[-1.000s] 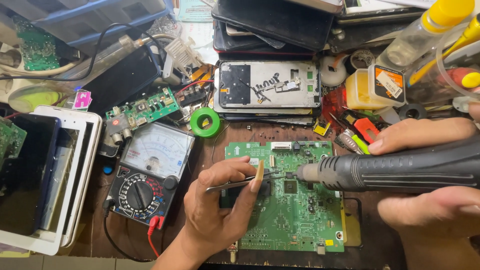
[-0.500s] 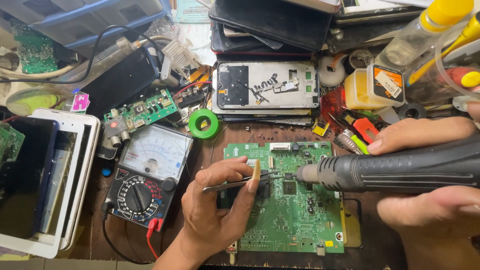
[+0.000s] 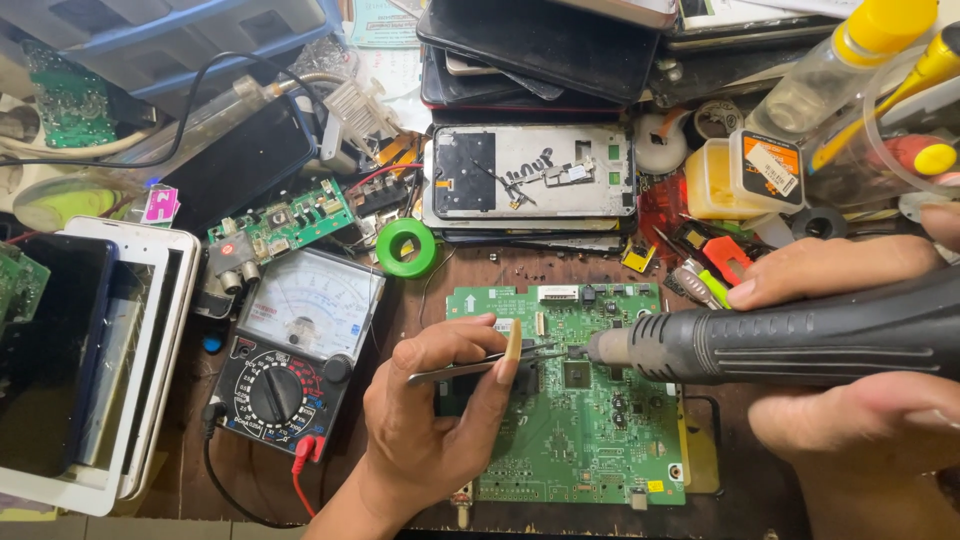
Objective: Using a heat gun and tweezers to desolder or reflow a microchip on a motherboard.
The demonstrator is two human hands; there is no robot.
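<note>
Nearest: left hand [image 3: 430, 420] pinches metal tweezers [image 3: 480, 364], tips over the green circuit board [image 3: 575, 400] lying flat on the brown bench [image 3: 400, 285]; right hand [image 3: 850, 340] wraps the black hot-air handpiece [image 3: 800, 340], nozzle just beside the tweezer tips. Against half a second earlier, both hands and tools hold almost the same pose, no clear shift. Farther out: analog multimeter [image 3: 290, 360] left, green tape roll [image 3: 405, 247], phone frame [image 3: 530, 185] behind.

green circuit board [image 3: 590, 420] flat, tweezers [image 3: 470, 366] above
</note>
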